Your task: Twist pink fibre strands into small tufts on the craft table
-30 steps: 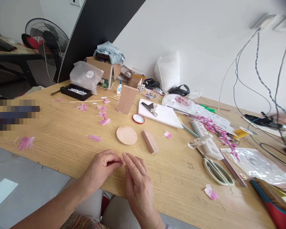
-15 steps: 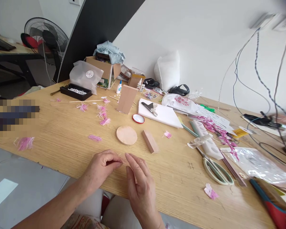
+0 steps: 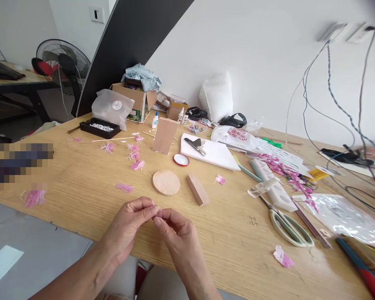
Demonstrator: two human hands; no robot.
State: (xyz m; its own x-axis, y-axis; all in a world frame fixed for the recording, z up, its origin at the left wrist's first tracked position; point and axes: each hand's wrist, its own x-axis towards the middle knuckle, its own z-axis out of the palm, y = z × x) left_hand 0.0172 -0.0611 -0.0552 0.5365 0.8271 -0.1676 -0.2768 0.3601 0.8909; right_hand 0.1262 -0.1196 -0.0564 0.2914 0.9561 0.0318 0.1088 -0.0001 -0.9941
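Above the near part of the wooden surface (image 3: 228,246), with the left hand (image 3: 129,223) closed in a pinch, thumb against forefinger. Facing it, with the right hand (image 3: 180,233) also in a pinch, fingers curled and fingertips meeting those of the left. Too small and too covered to make out, anything between the two pinches.

Just beyond the hands, lying flat, a round wooden disc (image 3: 166,182); to its right, a rectangular wooden block (image 3: 197,189); to its left, a bundle of pink strands (image 3: 124,188). Farther back, a red-rimmed lid (image 3: 181,160), lying flat near an upright wooden board (image 3: 165,135). Left of the board, several pink fringed tufts (image 3: 137,165), and behind them a black tray (image 3: 100,128) of small white pieces. Behind the board, a glue bottle (image 3: 155,121) with a blue cap.

To the right of the board, a metal-and-black clip (image 3: 195,146) on a white foam sheet (image 3: 214,155). Right of the block, a small pink-and-white piece (image 3: 219,179). Farther right, a pair of scissors (image 3: 292,229) with pale green handles, and just nearer, another pink-and-white scrap (image 3: 283,256).
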